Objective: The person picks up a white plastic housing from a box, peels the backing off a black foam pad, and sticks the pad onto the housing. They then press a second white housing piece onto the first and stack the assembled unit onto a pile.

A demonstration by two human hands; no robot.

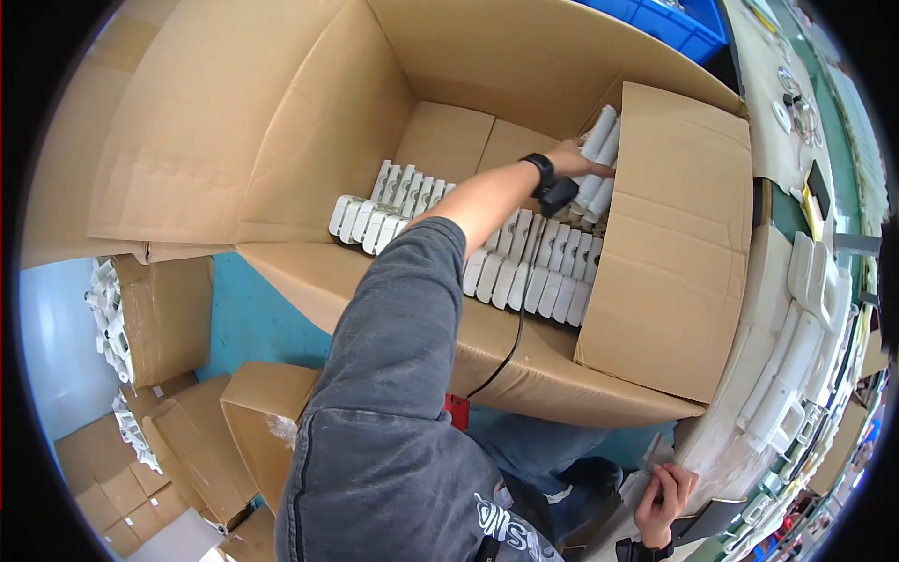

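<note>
My left hand (pixel 569 161) reaches across into a large cardboard box (pixel 328 122). Its fingers are closed around one of the long white plastic tubular parts (pixel 600 137) lying at the box's right side, beside a cardboard flap (pixel 670 244). Below it, rows of white plastic parts (pixel 529 272) stand on edge, packed side by side. At the lower right, by the table edge, my right hand (pixel 663 501) is curled. A thin pale piece (pixel 659 452) shows just above its fingers; what they hold is not clear.
On the right, a work surface carries long white plastic parts (pixel 782 375). A blue crate (pixel 670 26) stands behind the box. A black cable (pixel 510 351) hangs over the box's front wall. Smaller cartons (pixel 187 440) and more white parts (pixel 110 318) are at the lower left.
</note>
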